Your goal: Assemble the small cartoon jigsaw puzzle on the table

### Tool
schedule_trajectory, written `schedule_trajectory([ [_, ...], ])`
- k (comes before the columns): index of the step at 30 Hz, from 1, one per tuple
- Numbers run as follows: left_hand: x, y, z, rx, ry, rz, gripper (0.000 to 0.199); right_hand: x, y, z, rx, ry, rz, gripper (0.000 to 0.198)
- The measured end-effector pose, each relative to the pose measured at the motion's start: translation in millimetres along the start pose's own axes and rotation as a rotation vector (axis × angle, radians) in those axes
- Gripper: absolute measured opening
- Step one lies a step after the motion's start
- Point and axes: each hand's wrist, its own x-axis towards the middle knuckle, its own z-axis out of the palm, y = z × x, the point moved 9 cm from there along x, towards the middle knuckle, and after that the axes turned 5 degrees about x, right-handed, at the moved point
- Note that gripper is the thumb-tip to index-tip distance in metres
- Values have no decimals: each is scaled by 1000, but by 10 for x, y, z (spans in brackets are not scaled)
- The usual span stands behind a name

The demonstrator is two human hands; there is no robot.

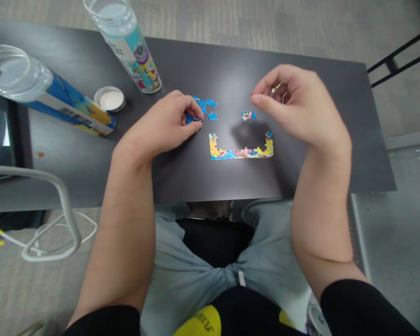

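My left hand (pixel 163 122) rests on the table at the left of the work area, its thumb and fingers closed on a blue puzzle piece (pixel 189 118). Several loose blue puzzle pieces (pixel 210 103) lie just beyond its fingertips. Raised above the table, my right hand (pixel 299 105) is curled, with a colourful puzzle piece (pixel 276 88) partly showing inside its fingers. A small joined cluster of pieces (pixel 248 115) lies to the left of and below that hand. Nearer to me sits a U-shaped puzzle border (pixel 243 154), open on its far side.
Two clear-topped printed tubes stand at the left, one blue (pixel 73 105) and one teal (pixel 136 56). Between them is a round white lid (pixel 109 99). A dark screen (pixel 2 135) and a bent grey tube (pixel 61 186) are at the far left. The dark table (pixel 336 182) ends near my lap.
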Motion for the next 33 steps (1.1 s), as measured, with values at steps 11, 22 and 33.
schedule_trajectory([
  [11, 106, 176, 80, 52, 103, 29, 9, -55, 440, 282, -224, -268, 95, 21],
  [22, 159, 445, 128, 89, 126, 81, 15, -153, 451, 209, -170, -292, 114, 27],
  [33, 210, 329, -28, 60, 244, 19, 15, -334, 521, 166, -173, -395, 40, 49],
])
